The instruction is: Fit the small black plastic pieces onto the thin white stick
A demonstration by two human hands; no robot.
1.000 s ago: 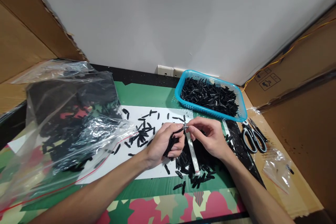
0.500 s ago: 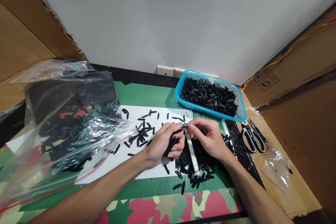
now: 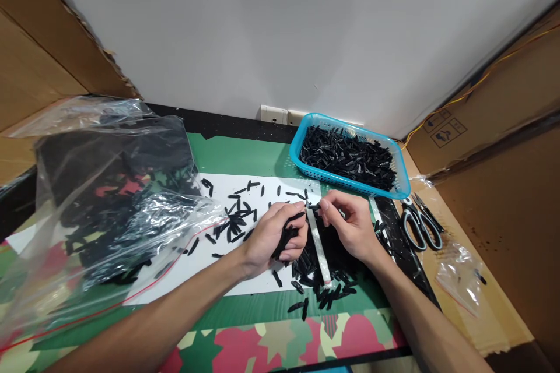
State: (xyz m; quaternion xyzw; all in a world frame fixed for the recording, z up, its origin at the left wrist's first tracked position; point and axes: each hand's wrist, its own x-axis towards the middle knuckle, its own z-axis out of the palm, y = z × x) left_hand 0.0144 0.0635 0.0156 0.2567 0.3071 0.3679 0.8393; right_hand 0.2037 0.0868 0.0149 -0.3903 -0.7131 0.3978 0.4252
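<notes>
My left hand (image 3: pixel 273 236) is closed around a bundle of small black pieces (image 3: pixel 286 237), above a white sheet (image 3: pixel 262 280). Just right of it, my right hand (image 3: pixel 347 221) pinches one small black piece (image 3: pixel 314 207) between thumb and fingertips. That piece points toward the left thumb; whether it touches is too small to tell. A pale strip (image 3: pixel 321 253) lies beneath and between the hands, beside a pile of black pieces (image 3: pixel 331 294). More black pieces (image 3: pixel 235 224) are scattered over the sheet on the left.
A blue basket (image 3: pixel 350 184) of black pieces stands at the back right. Scissors (image 3: pixel 420 227) and a small plastic bag (image 3: pixel 461 280) lie on cardboard at the right. A large clear bag (image 3: pixel 118 198) with dark contents covers the left. Cardboard walls flank both sides.
My right hand has drawn slightly to the right, away from my left hand, with the black piece in its fingertips. My left hand has kept its hold on the bundle.
</notes>
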